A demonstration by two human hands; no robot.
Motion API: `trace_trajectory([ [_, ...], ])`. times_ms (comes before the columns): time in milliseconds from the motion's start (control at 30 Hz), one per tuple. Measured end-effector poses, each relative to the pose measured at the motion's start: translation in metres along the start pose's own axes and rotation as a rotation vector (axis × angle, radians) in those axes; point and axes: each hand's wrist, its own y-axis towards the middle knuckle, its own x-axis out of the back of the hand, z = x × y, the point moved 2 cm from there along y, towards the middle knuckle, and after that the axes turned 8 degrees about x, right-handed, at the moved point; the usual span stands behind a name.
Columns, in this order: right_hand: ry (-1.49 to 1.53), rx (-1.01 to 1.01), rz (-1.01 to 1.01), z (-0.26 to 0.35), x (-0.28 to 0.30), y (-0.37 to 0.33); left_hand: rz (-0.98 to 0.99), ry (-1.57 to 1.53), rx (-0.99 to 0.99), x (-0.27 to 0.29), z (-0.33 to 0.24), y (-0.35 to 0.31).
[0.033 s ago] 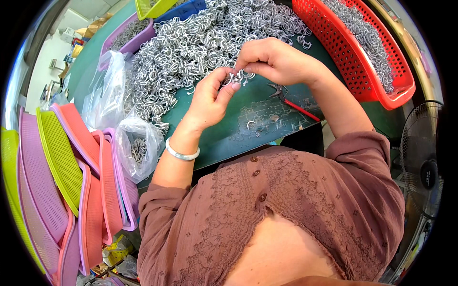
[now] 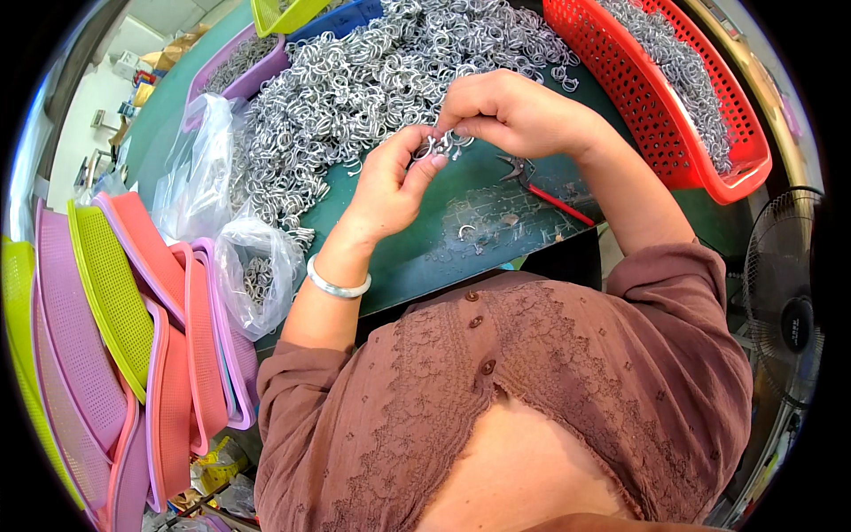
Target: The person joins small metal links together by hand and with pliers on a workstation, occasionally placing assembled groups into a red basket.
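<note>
At the near edge of a big heap of silver metal rings, my two hands meet over the green table. Thumb and forefinger of my left hand are closed on a small cluster of metal rings. My right hand pinches at the right side of the same cluster, its fingertips touching the pieces. The fingers partly hide how these rings join. Below my right hand lie pliers with red handles. One loose ring rests on the worn tabletop.
A red perforated basket of metal parts stands at the right. Far left are a purple basket and clear plastic bags. Stacked colored baskets rise at my left. A black fan stands at my right.
</note>
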Motion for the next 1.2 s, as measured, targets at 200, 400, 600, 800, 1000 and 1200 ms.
trace_trajectory([
  [200,-0.010,0.037,0.078,-0.002,0.004,0.007,-0.100,0.229,-0.133,0.004,-0.009,0.003],
  [400,0.122,0.056,0.033,-0.009,0.000,0.004,0.043,-0.024,-0.045,0.008,0.000,0.007],
  [600,0.056,0.136,0.002,-0.006,0.000,0.000,0.213,-0.138,-0.018,0.012,-0.001,0.010],
  [800,-0.089,0.203,0.058,0.001,0.005,0.001,0.162,0.129,-0.195,0.016,-0.014,0.012],
  [1000,0.018,0.047,-0.070,-0.005,0.002,-0.001,0.018,0.281,-0.171,0.022,-0.024,0.012],
  [1200,0.038,-0.114,-0.287,-0.003,-0.015,-0.009,-0.048,0.222,-0.137,0.018,-0.017,0.007],
])
